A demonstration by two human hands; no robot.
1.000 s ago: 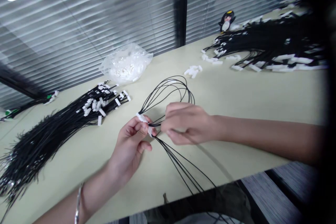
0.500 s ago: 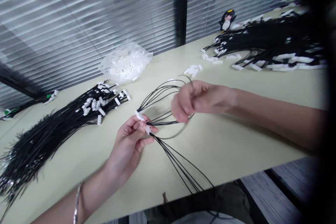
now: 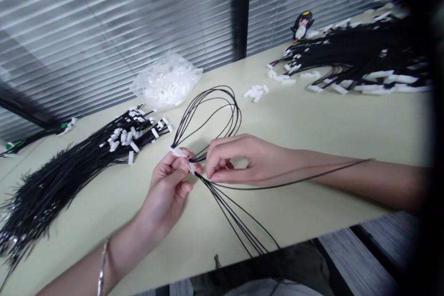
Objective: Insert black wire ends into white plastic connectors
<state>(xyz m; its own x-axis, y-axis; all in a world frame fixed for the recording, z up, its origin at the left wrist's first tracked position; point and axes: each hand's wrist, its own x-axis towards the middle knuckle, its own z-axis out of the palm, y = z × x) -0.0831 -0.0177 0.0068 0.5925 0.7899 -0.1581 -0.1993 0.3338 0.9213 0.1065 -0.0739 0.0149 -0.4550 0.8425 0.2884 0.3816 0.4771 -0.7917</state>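
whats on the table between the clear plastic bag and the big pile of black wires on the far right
In the head view, a small loose cluster of white connectors lies on bare table between the plastic bag and the right wire pile.

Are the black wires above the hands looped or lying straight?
Looped: the black wires arc up from the left hand and curve back down to the right hand.
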